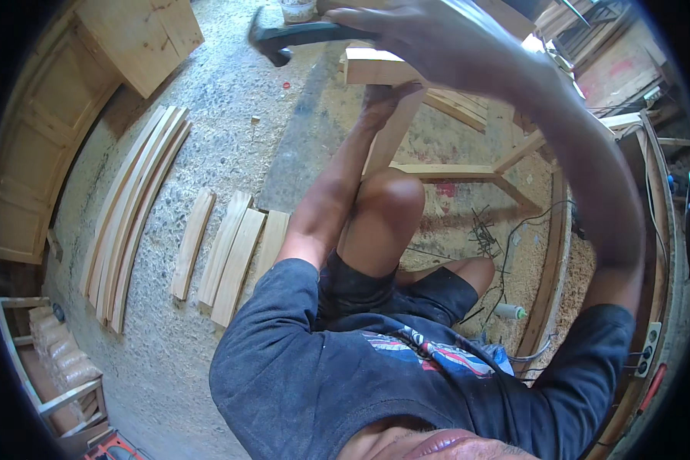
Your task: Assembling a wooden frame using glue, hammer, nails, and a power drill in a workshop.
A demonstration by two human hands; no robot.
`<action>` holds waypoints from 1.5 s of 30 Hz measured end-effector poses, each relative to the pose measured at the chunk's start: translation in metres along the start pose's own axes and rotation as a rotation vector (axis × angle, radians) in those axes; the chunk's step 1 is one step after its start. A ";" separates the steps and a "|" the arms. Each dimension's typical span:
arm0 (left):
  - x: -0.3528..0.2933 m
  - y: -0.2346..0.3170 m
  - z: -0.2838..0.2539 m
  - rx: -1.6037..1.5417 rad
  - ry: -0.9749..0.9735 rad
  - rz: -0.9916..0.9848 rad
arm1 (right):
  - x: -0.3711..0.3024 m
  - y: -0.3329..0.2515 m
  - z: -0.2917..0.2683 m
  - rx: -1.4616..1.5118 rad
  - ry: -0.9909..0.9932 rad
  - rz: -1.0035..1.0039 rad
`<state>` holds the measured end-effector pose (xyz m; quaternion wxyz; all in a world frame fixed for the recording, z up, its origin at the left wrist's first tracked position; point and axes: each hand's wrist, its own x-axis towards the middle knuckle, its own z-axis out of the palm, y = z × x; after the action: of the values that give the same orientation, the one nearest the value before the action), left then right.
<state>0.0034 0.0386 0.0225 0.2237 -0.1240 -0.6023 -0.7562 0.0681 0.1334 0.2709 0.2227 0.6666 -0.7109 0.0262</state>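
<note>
The right hand (429,34) is raised near the top of the view, its fingers wrapped tight around the dark handle of a hammer (299,34), whose dark head curves down at the left end, above the sawdust-strewn floor (230,130). The handle runs roughly level across the picture; the part inside the fist is hidden by the fingers. Below it, the left hand (383,96) rests against a pale wooden beam (376,67), a squared length of light timber whose sawn end faces left. The hand sits at the beam's underside, where an upright board (395,130) meets it; whether its fingers grip or merely press cannot be told, since they are seen from the back and partly covered by the beam. The beam's far end is lost behind the right wrist and forearm. A bent knee (391,199) sits under the left arm, just in front of a wooden frame (468,170) lying on the floor. To the left lie short flat boards (234,257) side by side, and further left a bundle of long curved slats (134,207). A scatter of dark nails (483,234) lies near the frame, small and hard to make out.
</note>
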 end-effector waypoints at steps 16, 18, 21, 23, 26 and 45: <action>0.055 0.009 -0.254 0.931 0.029 0.335 | -0.400 -0.226 0.349 1.108 0.313 1.839; 0.044 0.009 -0.244 0.284 0.244 0.117 | -0.396 -0.238 0.335 1.372 0.123 1.907; 0.022 -0.018 -0.151 -0.411 0.452 -0.234 | -0.455 -0.272 0.348 0.812 -0.081 1.785; 0.021 0.016 -0.195 -0.427 0.532 -0.223 | -0.450 -0.250 0.321 0.573 -0.003 1.680; 0.026 0.053 -0.245 -0.299 0.449 -0.162 | -0.498 -0.210 0.307 0.321 0.180 1.688; 0.008 0.094 -0.179 0.742 0.243 -0.225 | -0.656 -0.090 0.388 0.212 -0.449 1.747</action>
<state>0.0569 -0.1522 0.0627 0.2386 0.1220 -0.8133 -0.5164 0.0529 0.6076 -0.3317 -0.0829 -0.1032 -0.9839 0.1204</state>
